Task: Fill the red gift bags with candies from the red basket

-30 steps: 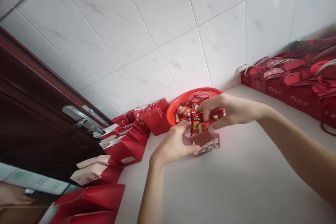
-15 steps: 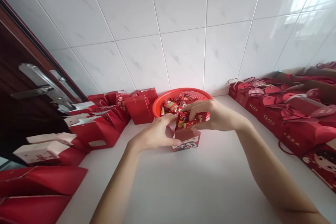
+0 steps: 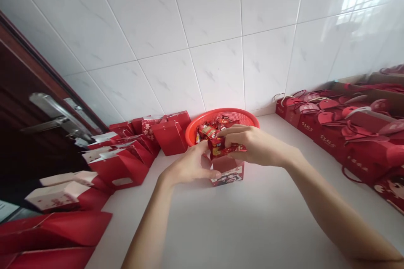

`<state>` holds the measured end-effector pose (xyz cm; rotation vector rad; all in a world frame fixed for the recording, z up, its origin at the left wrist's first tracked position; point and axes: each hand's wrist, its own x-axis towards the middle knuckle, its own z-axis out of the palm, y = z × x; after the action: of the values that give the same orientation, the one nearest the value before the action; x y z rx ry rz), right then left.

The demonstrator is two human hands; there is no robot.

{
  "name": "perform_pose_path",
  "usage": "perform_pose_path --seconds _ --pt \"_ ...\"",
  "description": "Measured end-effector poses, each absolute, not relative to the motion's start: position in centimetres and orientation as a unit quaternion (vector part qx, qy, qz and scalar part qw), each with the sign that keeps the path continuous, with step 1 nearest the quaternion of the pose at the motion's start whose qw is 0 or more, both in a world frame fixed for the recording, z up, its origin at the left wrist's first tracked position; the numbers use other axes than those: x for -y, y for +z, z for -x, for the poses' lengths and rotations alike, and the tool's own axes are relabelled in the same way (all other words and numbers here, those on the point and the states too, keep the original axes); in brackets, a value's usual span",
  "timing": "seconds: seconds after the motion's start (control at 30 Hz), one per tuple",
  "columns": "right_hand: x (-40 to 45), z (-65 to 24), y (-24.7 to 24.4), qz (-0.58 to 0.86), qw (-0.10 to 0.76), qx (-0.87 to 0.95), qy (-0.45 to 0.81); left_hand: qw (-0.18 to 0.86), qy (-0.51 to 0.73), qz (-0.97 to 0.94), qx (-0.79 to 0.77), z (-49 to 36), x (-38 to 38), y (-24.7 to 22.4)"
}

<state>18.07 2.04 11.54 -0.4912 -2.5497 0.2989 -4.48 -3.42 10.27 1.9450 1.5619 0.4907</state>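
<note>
A small red gift box (image 3: 227,175) with a cartoon picture on its front stands upright on the counter, its top open. My left hand (image 3: 191,164) is wrapped round the box's left side, thumb on the front edge. Red-wrapped candies (image 3: 220,148) are pinched in my right hand (image 3: 249,142) just above the box opening; how many is hidden by the fingers. Right behind is an orange-red plastic basket (image 3: 253,118), holding more wrapped candies (image 3: 211,129).
Red gift bags and boxes (image 3: 121,167) line the left side of the white counter (image 3: 252,227). Closed red boxes with cord handles (image 3: 326,136) stand in rows at right. A tiled wall (image 3: 217,67) rises behind; a dark door with a metal handle (image 3: 52,111) is at left.
The view has shifted slightly, so most things sit a little lower. My right hand has moved slightly with the candies, still over the box, while my left hand keeps its hold.
</note>
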Motion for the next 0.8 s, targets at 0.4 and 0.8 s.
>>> perform_pose_path --seconds 0.4,0.8 --pt "-0.6 -16.7 11.3 0.234 0.159 0.958 0.051 0.276 0.175 -0.722 -0.61 4.7 3.4 10.3" --pt "-1.8 -18.3 11.9 0.186 0.254 0.934 0.172 0.286 0.191 -0.731 -0.59 4.8 3.3 10.1"
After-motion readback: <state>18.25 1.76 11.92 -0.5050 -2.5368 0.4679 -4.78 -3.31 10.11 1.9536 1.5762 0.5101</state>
